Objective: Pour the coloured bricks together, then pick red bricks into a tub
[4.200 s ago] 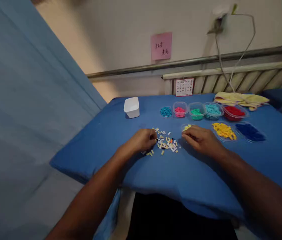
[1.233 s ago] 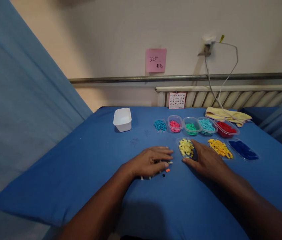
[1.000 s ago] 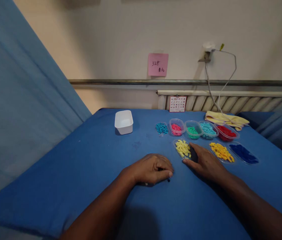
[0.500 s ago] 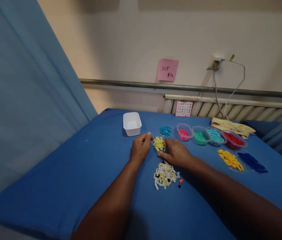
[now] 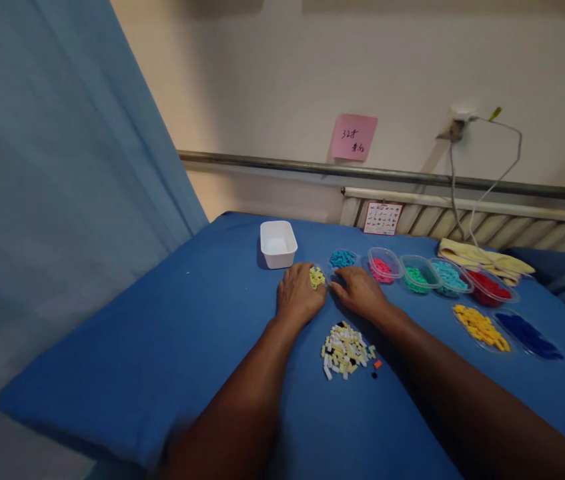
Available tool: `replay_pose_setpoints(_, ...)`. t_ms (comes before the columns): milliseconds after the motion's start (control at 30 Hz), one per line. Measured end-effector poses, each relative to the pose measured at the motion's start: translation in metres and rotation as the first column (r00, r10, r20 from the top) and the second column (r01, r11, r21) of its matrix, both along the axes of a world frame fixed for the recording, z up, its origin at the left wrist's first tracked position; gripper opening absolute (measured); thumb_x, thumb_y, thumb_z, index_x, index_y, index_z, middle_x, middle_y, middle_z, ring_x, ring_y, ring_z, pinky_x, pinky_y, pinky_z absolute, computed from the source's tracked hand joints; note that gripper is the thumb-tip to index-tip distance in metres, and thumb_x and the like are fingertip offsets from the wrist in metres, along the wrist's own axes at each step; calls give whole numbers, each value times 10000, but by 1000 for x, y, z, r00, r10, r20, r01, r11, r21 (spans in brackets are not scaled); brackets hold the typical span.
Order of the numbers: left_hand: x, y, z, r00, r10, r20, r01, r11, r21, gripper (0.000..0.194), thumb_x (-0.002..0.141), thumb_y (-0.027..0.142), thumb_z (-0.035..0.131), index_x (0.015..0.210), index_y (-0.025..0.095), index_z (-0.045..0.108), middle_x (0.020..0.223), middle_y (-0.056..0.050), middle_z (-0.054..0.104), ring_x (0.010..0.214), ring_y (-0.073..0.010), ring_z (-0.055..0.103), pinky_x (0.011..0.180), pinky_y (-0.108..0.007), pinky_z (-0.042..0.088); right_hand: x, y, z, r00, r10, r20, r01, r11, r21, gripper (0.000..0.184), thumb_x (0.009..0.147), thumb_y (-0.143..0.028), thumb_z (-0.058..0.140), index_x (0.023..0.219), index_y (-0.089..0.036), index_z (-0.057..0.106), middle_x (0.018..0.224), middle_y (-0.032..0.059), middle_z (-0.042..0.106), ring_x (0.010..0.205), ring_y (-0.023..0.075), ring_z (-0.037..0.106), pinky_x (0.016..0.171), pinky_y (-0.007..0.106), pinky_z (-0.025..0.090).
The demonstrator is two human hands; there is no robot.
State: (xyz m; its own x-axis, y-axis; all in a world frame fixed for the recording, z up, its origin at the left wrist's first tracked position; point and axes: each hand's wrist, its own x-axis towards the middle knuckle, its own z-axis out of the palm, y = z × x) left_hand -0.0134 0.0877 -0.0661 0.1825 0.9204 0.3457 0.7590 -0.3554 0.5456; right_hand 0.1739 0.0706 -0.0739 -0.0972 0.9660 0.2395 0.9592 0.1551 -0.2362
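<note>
Pale yellow toy bricks (image 5: 317, 277) fill a small clear container between my hands, partly covered by fingers. My left hand (image 5: 301, 295) is laid over its left side, fingers curved around it. Just to the right, my right hand (image 5: 359, 291) has thumb and fingers apart with nothing visible in them, close to the container and a clear dish of blue bricks (image 5: 342, 259). Nearer to me lies a loose pile of white, pale yellow and black bricks (image 5: 346, 348), with an orange brick (image 5: 377, 364) at its right edge.
Behind my left hand stands a white tub (image 5: 279, 245). Clear containers of pink (image 5: 381, 269), green (image 5: 416, 280), turquoise (image 5: 449, 277), red (image 5: 487, 285), yellow (image 5: 481, 327) and dark blue bricks (image 5: 527, 335) stand to the right. A yellow cloth (image 5: 482, 257) lies near the radiator.
My left hand has gone from a closed pose beside the pale yellow bricks' container to lying around it. My right hand has come off its right side. The view has shifted slightly left.
</note>
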Motion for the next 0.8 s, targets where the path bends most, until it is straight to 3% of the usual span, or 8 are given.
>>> replay_pose_setpoints(167, -6, -6, 7, 979, 42, -201, -57, 996, -71, 649, 884, 376, 731, 1491, 210, 568, 1542, -169, 609, 1420, -404, 562, 1181, -550, 447, 21, 12, 2, 999, 25, 43, -23, 999, -46, 366, 1073, -246, 566, 1392, -194, 737, 1377, 115, 766, 1306, 281, 671, 1103, 354, 485)
replay_pose_setpoints(300, -12, -3, 11, 971, 20, -238, -52, 990, -129, 630, 933, 475, 689, 1485, 191, 578, 1511, -190, 637, 1427, -407, 574, 1197, -549, 427, 22, 12, 6, 997, 3, 74, 1, 999, -53, 397, 1103, -291, 523, 1440, -208, 717, 1375, 126, 765, 1292, 292, 675, 1054, 355, 508)
replay_pose_setpoints(400, -15, -1, 10, 966, -38, -256, -5, 987, -163, 753, 910, 536, 729, 1548, 190, 531, 1579, -195, 595, 1479, -404, 543, 1241, -538, 395, 18, 14, 9, 995, -27, 97, 32, 998, -61, 422, 1123, -354, 488, 1450, -198, 704, 1366, 153, 760, 1266, 301, 683, 1036, 362, 510)
replay_pose_setpoints(467, -16, 1, 7, 960, -71, -270, 28, 987, -161, 812, 886, 512, 769, 1580, 189, 498, 1627, -190, 556, 1522, -397, 505, 1274, -531, 368, 15, 19, 11, 992, -53, 114, 62, 995, -78, 411, 1125, -365, 472, 1381, -183, 737, 1316, 172, 771, 1208, 312, 706, 998, 373, 521)
replay_pose_setpoints(600, -18, 7, -1, 965, -59, -257, 32, 994, -108, 712, 925, 467, 748, 1548, 200, 529, 1607, -177, 577, 1511, -387, 522, 1270, -533, 389, 18, 23, 15, 985, -90, 146, 106, 988, -110, 400, 1129, -329, 429, 1281, -181, 767, 1245, 174, 781, 1134, 314, 730, 921, 370, 527)
replay_pose_setpoints(800, -20, 16, -8, 980, -42, -193, 29, 997, -73, 642, 941, 370, 733, 1527, 177, 558, 1586, -176, 609, 1491, -360, 556, 1278, -500, 407, 28, 1, 18, 980, -95, 176, 118, 984, -130, 403, 1130, -255, 378, 1240, -152, 752, 1182, 179, 775, 1085, 293, 732, 882, 344, 505)
